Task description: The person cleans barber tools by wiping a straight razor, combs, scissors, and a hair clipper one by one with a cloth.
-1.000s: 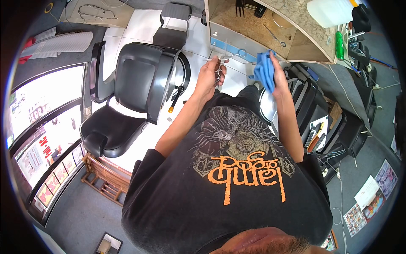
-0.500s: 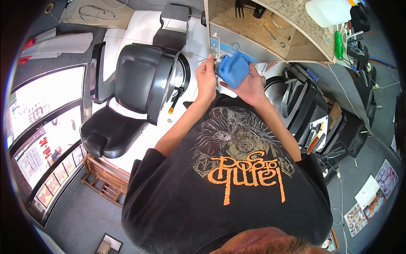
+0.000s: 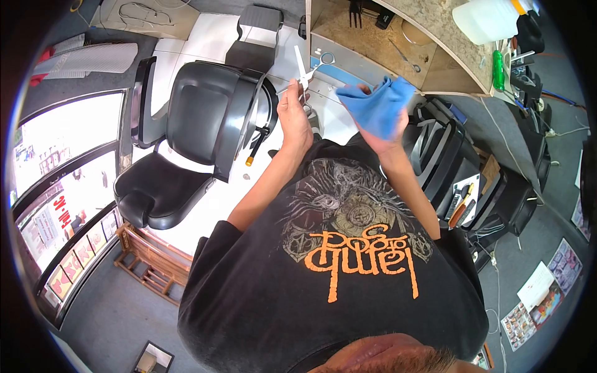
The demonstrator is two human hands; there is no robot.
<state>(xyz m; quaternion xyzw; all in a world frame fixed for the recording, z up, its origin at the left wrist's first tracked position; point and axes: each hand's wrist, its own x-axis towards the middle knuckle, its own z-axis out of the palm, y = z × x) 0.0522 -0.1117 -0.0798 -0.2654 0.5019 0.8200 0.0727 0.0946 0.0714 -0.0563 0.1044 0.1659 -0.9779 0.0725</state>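
Scissors (image 3: pixel 304 78), held in the left hand (image 3: pixel 294 119), in front of the wearer's body and above the pale tiled floor (image 3: pixel 336 121). The left hand is partly curled, thumb and fingers pinching the scissors near the pivot; the far fingers are largely hidden behind it. The right hand (image 3: pixel 378 141) lies palm up, loosely cupped, grasping a blue cloth (image 3: pixel 377 107) that spreads over the palm and covers most of the fingers. Cloth and scissors are apart, with a gap between the two hands.

Orientation: the scissors are spread. One blade points away from the wearer, tilted slightly left; its long axis runs back through the pivot toward the near finger loop, beside the fingers. The far loop stands out ahead and to the right. The second blade is mostly obscured by the hand.

Surroundings: beyond the hands runs the edge of a cabinet shelf (image 3: pixel 345 31), which carries a second pair of scissors (image 3: pixel 405 57) and a black comb (image 3: pixel 355 13); the tabletop (image 3: pixel 463 56) lies above it, at right. A black barber chair (image 3: pixel 200 115) bounds the left side. Bare floor extends between chair and cabinet.
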